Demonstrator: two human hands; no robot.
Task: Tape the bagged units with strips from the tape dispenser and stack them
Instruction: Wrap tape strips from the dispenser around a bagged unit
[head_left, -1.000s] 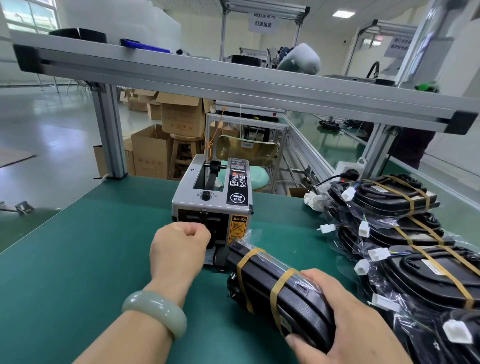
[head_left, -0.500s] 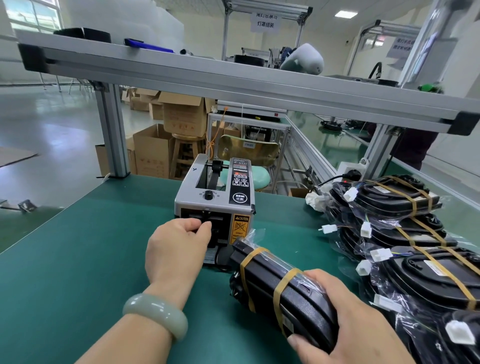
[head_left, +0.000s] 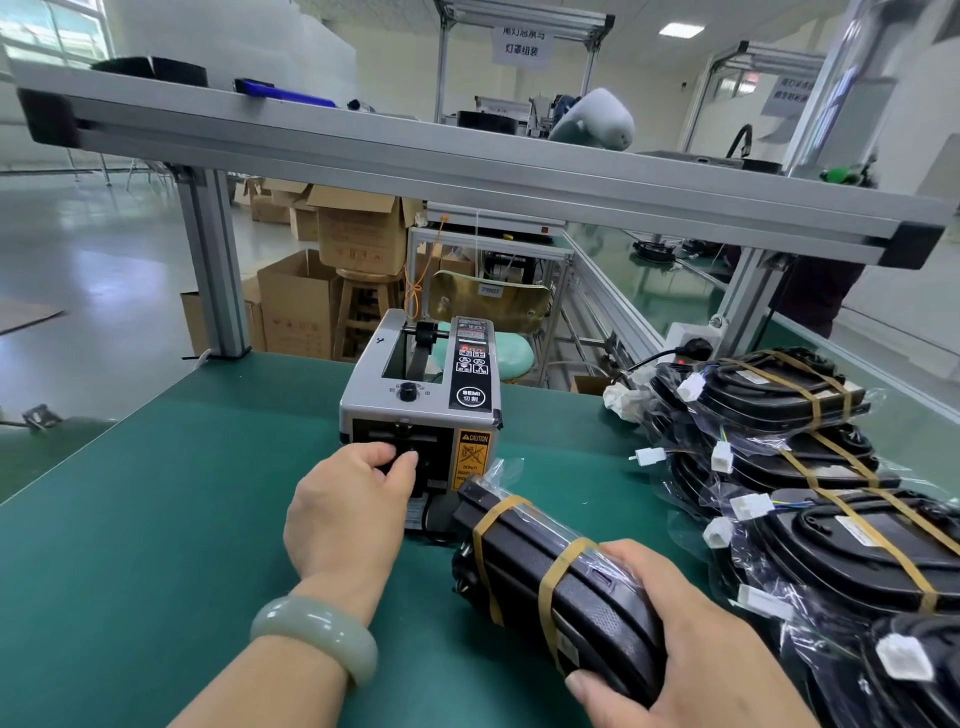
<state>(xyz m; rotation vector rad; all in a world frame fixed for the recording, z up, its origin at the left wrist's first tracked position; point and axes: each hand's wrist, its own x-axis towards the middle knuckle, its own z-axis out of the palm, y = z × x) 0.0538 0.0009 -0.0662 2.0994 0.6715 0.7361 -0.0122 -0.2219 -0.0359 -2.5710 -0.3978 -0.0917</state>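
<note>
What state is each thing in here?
Dispenser: on, display lit.
Left grip: fingers curled at dispenser outlet; hold unclear.
Right grip: holds the held unit.
Held unit: bagged, two tape bands on, turned on edge.
Stack: bagged units, taped, piled at right.

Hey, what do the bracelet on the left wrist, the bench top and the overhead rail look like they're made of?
The bracelet: pale green, glossy, faintly cloudy; likely jade or glass. The bench top: matte dark green mat, little glare; probably rubber. The overhead rail: brushed silver metal with long grooves; seemingly aluminium extrusion.
</note>
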